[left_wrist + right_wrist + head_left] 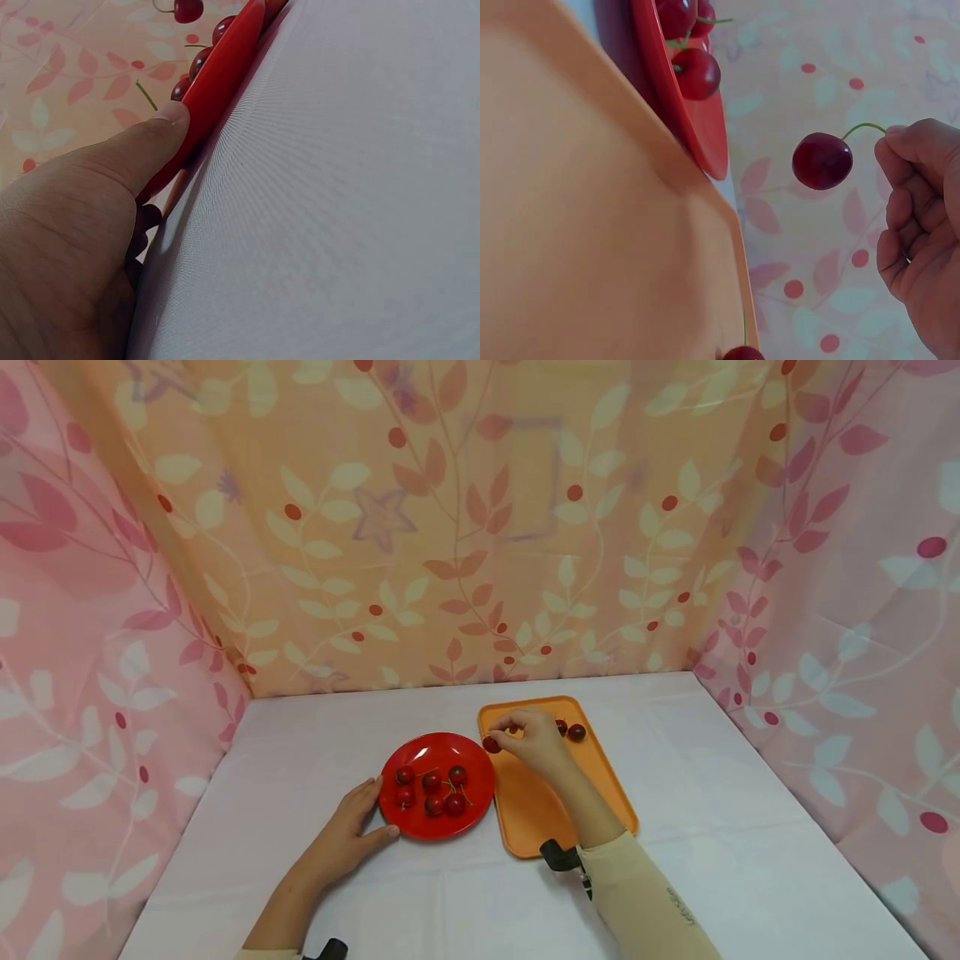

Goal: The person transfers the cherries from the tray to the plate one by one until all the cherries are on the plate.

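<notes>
A dark red cherry (822,161) hangs by its green stem, which my right hand (531,742) pinches between thumb and fingertip. In the head view this cherry appears over the left edge of the orange tray (528,810), close to the red plate (420,827). Several cherries with stems lie on the plate, among them one cherry (455,804) near its front. My left hand (348,827) holds the plate at its left rim, thumb (176,112) on the near side and fingers farther round.
More cherries (577,732) lie at the far end of the tray, partly behind the right hand. The tray stands right beside the plate on a white cloth (315,735). Flowered curtains (465,527) enclose the table at the back and both sides.
</notes>
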### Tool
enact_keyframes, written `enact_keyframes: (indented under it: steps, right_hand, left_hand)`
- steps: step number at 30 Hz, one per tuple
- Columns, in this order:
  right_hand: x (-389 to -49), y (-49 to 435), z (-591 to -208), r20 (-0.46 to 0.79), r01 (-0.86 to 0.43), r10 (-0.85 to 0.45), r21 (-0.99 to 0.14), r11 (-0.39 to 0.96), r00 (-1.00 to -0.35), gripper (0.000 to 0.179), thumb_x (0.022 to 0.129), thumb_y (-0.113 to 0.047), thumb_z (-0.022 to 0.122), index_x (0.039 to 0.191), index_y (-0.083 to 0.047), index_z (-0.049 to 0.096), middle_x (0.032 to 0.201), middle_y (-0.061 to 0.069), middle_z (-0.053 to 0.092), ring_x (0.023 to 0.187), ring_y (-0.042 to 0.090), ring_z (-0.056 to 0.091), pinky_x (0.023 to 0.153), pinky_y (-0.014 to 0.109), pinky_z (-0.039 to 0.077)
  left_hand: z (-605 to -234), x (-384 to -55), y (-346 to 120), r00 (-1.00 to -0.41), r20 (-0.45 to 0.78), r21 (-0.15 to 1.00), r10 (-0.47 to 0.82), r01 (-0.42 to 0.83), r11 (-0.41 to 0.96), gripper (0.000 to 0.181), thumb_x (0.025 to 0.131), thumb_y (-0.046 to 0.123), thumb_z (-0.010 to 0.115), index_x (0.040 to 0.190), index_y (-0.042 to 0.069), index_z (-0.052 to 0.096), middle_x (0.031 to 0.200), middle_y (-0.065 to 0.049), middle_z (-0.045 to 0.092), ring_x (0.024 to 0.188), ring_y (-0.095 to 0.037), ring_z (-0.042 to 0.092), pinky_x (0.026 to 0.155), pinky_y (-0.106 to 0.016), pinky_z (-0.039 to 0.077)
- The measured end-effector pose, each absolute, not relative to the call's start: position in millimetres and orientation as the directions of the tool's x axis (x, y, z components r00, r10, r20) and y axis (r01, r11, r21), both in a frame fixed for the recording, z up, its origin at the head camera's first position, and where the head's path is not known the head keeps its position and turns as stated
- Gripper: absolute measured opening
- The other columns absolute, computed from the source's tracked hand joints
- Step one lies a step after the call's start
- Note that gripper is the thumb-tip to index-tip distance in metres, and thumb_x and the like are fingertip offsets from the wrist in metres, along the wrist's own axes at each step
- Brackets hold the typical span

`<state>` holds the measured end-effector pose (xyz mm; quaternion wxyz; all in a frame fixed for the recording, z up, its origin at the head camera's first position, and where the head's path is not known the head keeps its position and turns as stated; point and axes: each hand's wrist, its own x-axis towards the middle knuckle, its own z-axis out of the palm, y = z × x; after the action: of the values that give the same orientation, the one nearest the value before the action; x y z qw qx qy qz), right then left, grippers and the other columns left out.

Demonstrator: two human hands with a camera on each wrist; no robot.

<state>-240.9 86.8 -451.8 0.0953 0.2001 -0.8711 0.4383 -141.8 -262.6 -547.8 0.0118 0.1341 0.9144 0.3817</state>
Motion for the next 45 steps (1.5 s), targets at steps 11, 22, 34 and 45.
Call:
enact_keyframes:
  steps: [11, 22, 34, 45]
  right_hand:
    - [-248.7, 51.7, -452.2, 0.390, -0.505, -0.321, -0.696, 0.511, -0.863, 0.004, 0.089, -0.017, 0.081, 0.092, -0.016, 0.083, 0.086, -0.005, 0.074, 0.086, 0.024, 0.061, 0.070, 0.027, 0.049]
    - [-253.2, 22.0, -470.5, 0.327, -0.484, -0.375, -0.727, 0.487, -0.868, 0.004, 0.093, -0.022, 0.078, 0.094, -0.021, 0.082, 0.087, -0.010, 0.071, 0.086, 0.021, 0.059, 0.073, 0.027, 0.051]
    - [-253.2, 8.3, -485.6, 0.241, -0.395, -0.368, -0.810, 0.433, -0.898, 0.006, 0.094, -0.022, 0.077, 0.095, -0.018, 0.081, 0.091, -0.005, 0.070, 0.088, 0.014, 0.060, 0.072, 0.023, 0.057]
    - [-253.5, 8.2, -492.1, 0.150, -0.320, -0.355, -0.810, 0.491, -0.923, 0.006, 0.094, -0.022, 0.077, 0.096, -0.018, 0.081, 0.084, -0.011, 0.072, 0.085, 0.012, 0.063, 0.072, 0.022, 0.057]
  left_hand:
    - [-547.9, -142.1, -262.8, -0.964, 0.076, 0.690, 0.255, 0.236, 0.684, 0.096, 0.089, 0.056, 0.073, 0.163, 0.016, 0.028, 0.167, -0.010, 0.030, 0.155, -0.034, 0.022, 0.120, -0.064, 0.028]
    - [-546.6, -142.1, -262.1, -0.963, 0.082, 0.689, 0.257, 0.241, 0.683, 0.094, 0.090, 0.052, 0.074, 0.163, 0.015, 0.028, 0.167, -0.010, 0.031, 0.155, -0.034, 0.022, 0.120, -0.064, 0.027]
    - [-546.1, -142.8, -263.1, -0.967, 0.056, 0.696, 0.247, 0.215, 0.686, 0.096, 0.089, 0.057, 0.073, 0.164, 0.019, 0.027, 0.168, -0.008, 0.029, 0.156, -0.033, 0.021, 0.119, -0.065, 0.027]
    - [-541.8, -141.2, -260.7, -0.969, 0.040, 0.695, 0.246, 0.204, 0.689, 0.095, 0.089, 0.053, 0.074, 0.164, 0.018, 0.027, 0.167, -0.009, 0.029, 0.156, -0.034, 0.021, 0.118, -0.065, 0.029]
